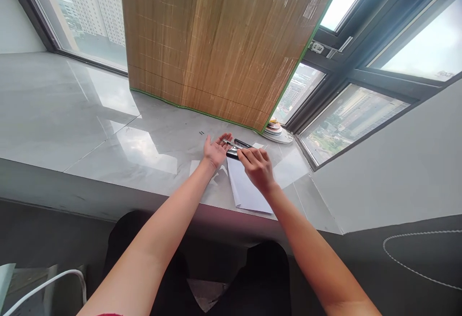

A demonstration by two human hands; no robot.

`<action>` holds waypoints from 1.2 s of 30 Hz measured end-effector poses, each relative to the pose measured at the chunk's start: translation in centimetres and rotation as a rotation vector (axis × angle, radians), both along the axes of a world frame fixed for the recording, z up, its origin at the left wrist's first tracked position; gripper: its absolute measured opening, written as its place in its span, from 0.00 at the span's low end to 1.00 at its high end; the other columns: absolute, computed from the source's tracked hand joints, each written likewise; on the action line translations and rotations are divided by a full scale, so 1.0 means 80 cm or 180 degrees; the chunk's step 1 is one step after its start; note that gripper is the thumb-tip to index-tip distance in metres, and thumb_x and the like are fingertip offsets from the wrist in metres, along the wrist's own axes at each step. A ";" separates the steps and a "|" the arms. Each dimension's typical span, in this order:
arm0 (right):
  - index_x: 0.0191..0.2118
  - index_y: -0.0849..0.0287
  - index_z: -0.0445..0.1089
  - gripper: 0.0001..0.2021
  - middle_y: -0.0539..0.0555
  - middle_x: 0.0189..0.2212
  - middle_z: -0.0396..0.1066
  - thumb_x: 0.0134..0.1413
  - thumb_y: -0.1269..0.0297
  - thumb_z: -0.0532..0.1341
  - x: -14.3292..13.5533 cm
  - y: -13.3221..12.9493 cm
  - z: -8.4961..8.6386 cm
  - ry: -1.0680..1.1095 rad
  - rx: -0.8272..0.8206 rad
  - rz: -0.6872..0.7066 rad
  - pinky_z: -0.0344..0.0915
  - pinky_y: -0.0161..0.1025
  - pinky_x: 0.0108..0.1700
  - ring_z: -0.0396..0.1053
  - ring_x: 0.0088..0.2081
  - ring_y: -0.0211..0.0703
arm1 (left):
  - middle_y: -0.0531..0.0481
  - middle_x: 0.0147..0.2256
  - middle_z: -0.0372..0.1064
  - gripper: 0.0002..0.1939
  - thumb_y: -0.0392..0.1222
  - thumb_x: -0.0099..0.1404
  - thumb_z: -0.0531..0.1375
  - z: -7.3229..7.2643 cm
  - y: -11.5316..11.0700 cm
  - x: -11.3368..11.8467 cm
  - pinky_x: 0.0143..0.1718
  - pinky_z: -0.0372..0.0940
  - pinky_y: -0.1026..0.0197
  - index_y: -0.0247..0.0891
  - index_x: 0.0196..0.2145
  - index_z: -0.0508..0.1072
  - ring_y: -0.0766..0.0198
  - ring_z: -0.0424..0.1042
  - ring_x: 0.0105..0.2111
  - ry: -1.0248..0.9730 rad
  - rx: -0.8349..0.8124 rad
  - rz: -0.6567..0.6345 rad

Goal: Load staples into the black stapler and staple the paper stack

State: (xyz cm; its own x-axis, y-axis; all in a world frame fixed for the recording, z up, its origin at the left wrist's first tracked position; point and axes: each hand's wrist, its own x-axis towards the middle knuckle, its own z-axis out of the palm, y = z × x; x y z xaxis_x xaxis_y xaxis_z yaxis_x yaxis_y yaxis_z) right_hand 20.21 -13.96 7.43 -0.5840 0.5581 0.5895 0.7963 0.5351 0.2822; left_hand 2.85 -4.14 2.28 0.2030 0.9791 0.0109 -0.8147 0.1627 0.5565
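Note:
My left hand point(215, 150) lies palm up on the grey marble sill point(108, 128), fingers spread, its fingertips touching the metal front end of a black stapler point(236, 148). My right hand point(257, 166) grips the stapler from above and holds it over the top edge of a white sheet of paper point(245, 191). The stapler looks opened, with a silver part showing toward my left palm. The paper lies flat on the sill and reaches to its near edge.
A bamboo blind point(216, 41) hangs down to the sill behind the hands. A small stack of round objects on a white dish point(276, 130) stands at the right by the window frame. Small white paper scraps point(194, 166) lie near my left wrist. A white chair rail point(46, 284) is at lower left.

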 end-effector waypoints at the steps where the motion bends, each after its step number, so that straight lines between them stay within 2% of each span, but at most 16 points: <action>1: 0.63 0.52 0.74 0.20 0.58 0.51 0.79 0.73 0.74 0.56 0.000 -0.001 -0.002 -0.0032 -0.0040 0.0019 0.63 0.50 0.56 0.73 0.51 0.52 | 0.35 0.63 0.72 0.38 0.67 0.76 0.38 0.000 -0.001 0.000 0.65 0.67 0.45 0.37 0.48 0.77 0.48 0.68 0.67 0.0046 0.0011 0.0008; 5: 0.64 0.50 0.73 0.20 0.58 0.52 0.79 0.74 0.71 0.57 -0.005 -0.001 -0.009 -0.0088 -0.0169 0.0053 0.63 0.50 0.56 0.73 0.52 0.52 | 0.34 0.61 0.73 0.38 0.70 0.75 0.42 0.002 -0.004 -0.002 0.64 0.68 0.44 0.37 0.49 0.78 0.45 0.68 0.67 0.0274 0.0053 0.0078; 9: 0.60 0.50 0.76 0.19 0.57 0.51 0.80 0.71 0.74 0.58 -0.006 0.003 -0.009 0.0237 -0.0127 -0.0007 0.62 0.50 0.56 0.73 0.51 0.52 | 0.33 0.57 0.76 0.36 0.69 0.75 0.44 0.001 -0.002 -0.002 0.63 0.69 0.41 0.37 0.51 0.79 0.43 0.70 0.65 0.0233 0.0053 0.0152; 12: 0.55 0.51 0.80 0.17 0.57 0.48 0.81 0.68 0.73 0.60 0.001 -0.002 -0.009 0.1262 -0.0066 -0.0312 0.64 0.53 0.56 0.74 0.49 0.55 | 0.34 0.59 0.75 0.37 0.69 0.76 0.44 -0.003 0.000 -0.002 0.63 0.69 0.42 0.38 0.53 0.78 0.45 0.70 0.65 0.0205 0.0071 0.0171; 14: 0.51 0.53 0.82 0.13 0.58 0.44 0.82 0.65 0.68 0.64 0.011 -0.007 -0.013 0.2201 -0.0215 -0.0601 0.68 0.52 0.51 0.75 0.46 0.56 | 0.33 0.59 0.75 0.37 0.68 0.76 0.43 -0.005 0.002 -0.002 0.63 0.69 0.42 0.37 0.54 0.78 0.46 0.70 0.65 0.0140 0.0065 0.0219; 17: 0.46 0.57 0.83 0.14 0.56 0.35 0.82 0.57 0.58 0.70 0.028 -0.015 -0.023 0.3235 -0.0871 -0.0876 0.71 0.46 0.41 0.77 0.37 0.54 | 0.34 0.60 0.75 0.36 0.65 0.78 0.40 -0.006 0.003 -0.004 0.62 0.70 0.44 0.37 0.56 0.77 0.48 0.71 0.65 0.0095 -0.0075 0.0376; 19: 0.44 0.58 0.83 0.15 0.55 0.33 0.82 0.52 0.56 0.72 0.035 -0.019 -0.031 0.3460 -0.1249 -0.0938 0.71 0.45 0.39 0.78 0.35 0.53 | 0.36 0.61 0.74 0.36 0.64 0.78 0.39 -0.006 0.004 -0.005 0.62 0.70 0.46 0.38 0.57 0.76 0.50 0.71 0.65 0.0214 -0.0131 0.0507; 22: 0.41 0.55 0.84 0.13 0.54 0.34 0.82 0.50 0.58 0.73 0.039 -0.023 -0.041 0.3328 -0.1525 -0.0979 0.72 0.45 0.41 0.79 0.37 0.54 | 0.38 0.62 0.74 0.36 0.67 0.78 0.41 -0.003 0.003 -0.007 0.62 0.70 0.46 0.40 0.58 0.76 0.51 0.71 0.64 0.0358 0.0024 0.0601; 25: 0.40 0.54 0.83 0.11 0.53 0.32 0.82 0.50 0.60 0.74 0.039 -0.023 -0.044 0.2862 -0.1855 -0.1135 0.70 0.44 0.39 0.78 0.35 0.52 | 0.38 0.60 0.75 0.35 0.68 0.77 0.44 0.002 -0.002 -0.008 0.63 0.69 0.43 0.42 0.59 0.76 0.49 0.71 0.64 0.0261 0.0225 0.0571; 26: 0.41 0.54 0.82 0.12 0.54 0.33 0.81 0.50 0.59 0.74 0.038 -0.022 -0.041 0.2689 -0.1859 -0.1197 0.70 0.45 0.40 0.77 0.35 0.53 | 0.38 0.60 0.75 0.35 0.68 0.77 0.45 0.004 -0.004 -0.008 0.63 0.68 0.42 0.42 0.59 0.77 0.48 0.71 0.64 0.0217 0.0287 0.0541; 28: 0.44 0.55 0.81 0.14 0.57 0.37 0.82 0.51 0.59 0.76 0.031 -0.019 -0.031 0.2396 -0.1533 -0.1208 0.71 0.50 0.44 0.76 0.41 0.57 | 0.40 0.61 0.75 0.35 0.69 0.77 0.46 0.009 -0.009 -0.008 0.64 0.67 0.40 0.43 0.60 0.77 0.47 0.69 0.65 0.0147 0.0398 0.0447; 31: 0.47 0.55 0.80 0.11 0.60 0.45 0.80 0.59 0.63 0.72 0.005 -0.007 -0.008 0.2077 -0.0857 -0.0678 0.69 0.54 0.53 0.73 0.48 0.60 | 0.42 0.64 0.72 0.35 0.69 0.76 0.45 0.018 -0.018 -0.006 0.65 0.66 0.41 0.44 0.60 0.77 0.47 0.68 0.67 0.0053 0.0439 0.0174; 34: 0.46 0.54 0.79 0.07 0.57 0.44 0.79 0.65 0.69 0.66 -0.035 0.017 0.013 0.1837 -0.0982 -0.0036 0.68 0.51 0.53 0.72 0.45 0.55 | 0.42 0.66 0.70 0.36 0.70 0.76 0.45 0.024 -0.023 -0.005 0.67 0.64 0.44 0.42 0.58 0.77 0.48 0.65 0.69 -0.0232 0.0401 -0.0193; 36: 0.43 0.54 0.79 0.06 0.56 0.42 0.78 0.64 0.71 0.66 -0.059 0.037 0.018 0.1743 -0.1155 0.0049 0.68 0.49 0.51 0.71 0.44 0.53 | 0.40 0.66 0.70 0.35 0.69 0.76 0.46 0.025 -0.025 -0.006 0.68 0.63 0.44 0.41 0.58 0.77 0.47 0.64 0.69 -0.0459 0.0404 -0.0371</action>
State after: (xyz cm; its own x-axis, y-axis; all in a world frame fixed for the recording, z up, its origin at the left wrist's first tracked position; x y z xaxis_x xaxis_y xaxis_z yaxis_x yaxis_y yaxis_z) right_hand 15.51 -11.03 8.89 -0.2625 0.7714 0.5797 0.7650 0.5325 -0.3621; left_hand 2.38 -6.14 4.25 0.3023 0.9380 0.1696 -0.8671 0.1967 0.4576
